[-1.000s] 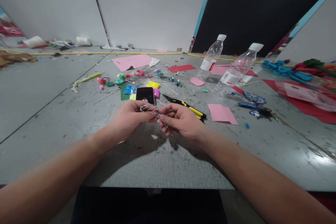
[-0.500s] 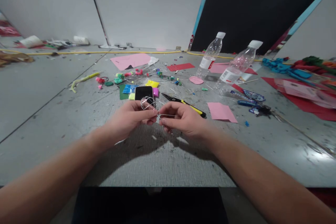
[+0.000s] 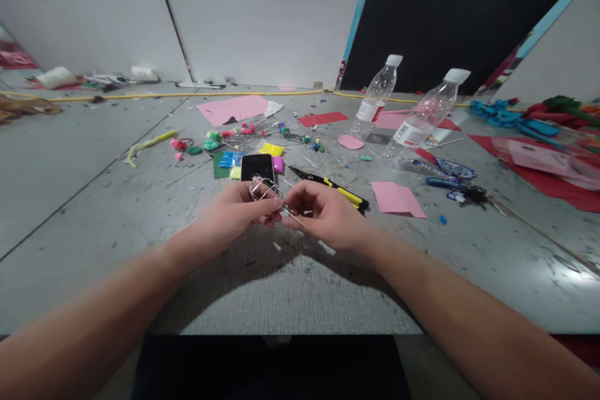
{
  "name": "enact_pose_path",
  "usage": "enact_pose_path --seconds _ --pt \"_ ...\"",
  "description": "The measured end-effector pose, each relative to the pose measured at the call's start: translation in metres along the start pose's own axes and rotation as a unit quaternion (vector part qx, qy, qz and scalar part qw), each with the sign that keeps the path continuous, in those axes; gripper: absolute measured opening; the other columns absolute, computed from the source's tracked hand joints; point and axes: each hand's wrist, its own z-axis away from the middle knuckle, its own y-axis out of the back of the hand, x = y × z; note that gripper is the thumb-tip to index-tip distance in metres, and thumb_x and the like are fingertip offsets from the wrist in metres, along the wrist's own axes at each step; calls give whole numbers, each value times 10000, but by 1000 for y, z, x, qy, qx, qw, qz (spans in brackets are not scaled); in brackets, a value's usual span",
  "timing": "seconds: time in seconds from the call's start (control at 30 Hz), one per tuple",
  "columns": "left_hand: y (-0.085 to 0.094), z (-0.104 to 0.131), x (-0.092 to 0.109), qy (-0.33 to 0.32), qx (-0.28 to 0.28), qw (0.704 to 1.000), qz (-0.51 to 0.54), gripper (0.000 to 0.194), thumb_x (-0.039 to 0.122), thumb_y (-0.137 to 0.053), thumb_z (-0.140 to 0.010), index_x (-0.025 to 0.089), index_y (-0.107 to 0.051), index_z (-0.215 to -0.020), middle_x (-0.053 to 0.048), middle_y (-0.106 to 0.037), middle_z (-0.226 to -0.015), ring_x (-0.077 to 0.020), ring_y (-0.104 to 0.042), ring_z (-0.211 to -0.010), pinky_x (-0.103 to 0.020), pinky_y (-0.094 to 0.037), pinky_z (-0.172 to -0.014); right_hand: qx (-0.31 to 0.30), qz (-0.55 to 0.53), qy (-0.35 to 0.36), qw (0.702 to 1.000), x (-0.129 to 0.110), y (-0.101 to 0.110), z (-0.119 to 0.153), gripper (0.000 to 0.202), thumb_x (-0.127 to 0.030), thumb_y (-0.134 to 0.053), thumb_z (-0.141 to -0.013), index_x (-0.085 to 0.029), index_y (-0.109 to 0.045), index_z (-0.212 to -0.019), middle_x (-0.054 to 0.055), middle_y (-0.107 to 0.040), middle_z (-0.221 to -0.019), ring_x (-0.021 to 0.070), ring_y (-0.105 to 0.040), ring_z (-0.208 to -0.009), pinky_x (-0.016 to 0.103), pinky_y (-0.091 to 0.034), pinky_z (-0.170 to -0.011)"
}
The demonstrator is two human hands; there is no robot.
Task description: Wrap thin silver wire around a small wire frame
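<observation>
My left hand pinches a small ring of twisted silver wire between thumb and fingers, above the near part of the table. My right hand meets it fingertip to fingertip, closed on the loose end of the same wire, which slants down across the right thumb. Just behind the hands lies a phone with a dark screen, its near end hidden by the left hand and the wire. Black and yellow pliers rest beyond my right hand, partly covered by it.
Small bright packets surround the phone. Two clear plastic bottles stand at the back right. A pink paper piece and blue-handled pliers lie to the right. Colourful clay bits on wires spread behind, and a yellow cord runs along the back.
The wire end at my right hand has swung from pointing level rightward to slanting down across the thumb. The right fingers have shifted slightly; my left hand keeps its hold on the ring.
</observation>
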Motion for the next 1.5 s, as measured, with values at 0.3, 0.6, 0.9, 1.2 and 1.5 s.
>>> enact_pose_path --seconds 0.3,0.6,0.9,1.2,1.5 --pt "-2 1 -1 -18 -15 1000 10 191 301 -821 -853 204 -737 -712 3 -640 -678 -154 -560 -660 -294 -411 -642 52 135 100 984 -8 -5 6 60 -224 -690 -960 -219 -691 -900 33 -742 -878 192 -658 -784 357 -516 -737" --pt "-3 0 -3 -17 -9 998 54 186 316 -900 -767 190 -790 -849 -1 -678 -792 -148 -597 -700 -294 -464 -671 66 175 136 973 -6 -4 4 83 -203 -658 -981 -231 -665 -903 17 -742 -862 180 -667 -770 324 -511 -716" --pt "6 0 -7 -27 -19 999 26 108 284 -883 -818 200 -827 -856 -22 -727 -783 -163 -630 -729 -292 -482 -688 46 203 162 965 -7 -3 5 117 -200 -602 -1022 -223 -655 -921 16 -739 -868 171 -663 -776 312 -494 -722" --pt "1 0 -1 -24 -41 999 15 132 287 -870 -828 209 -846 -932 -41 -775 -879 -178 -664 -789 -314 -518 -760 60 240 204 947 -5 -4 6 148 -194 -561 -1038 -209 -649 -920 31 -733 -869 176 -668 -801 308 -480 -744" --pt "0 1 2 -6 -32 999 21 103 254 -860 -757 212 -808 -836 -9 -736 -808 -161 -655 -752 -302 -515 -749 4 286 190 939 -12 0 7 176 -209 -470 -1059 -214 -593 -934 67 -708 -897 206 -619 -811 339 -451 -752"
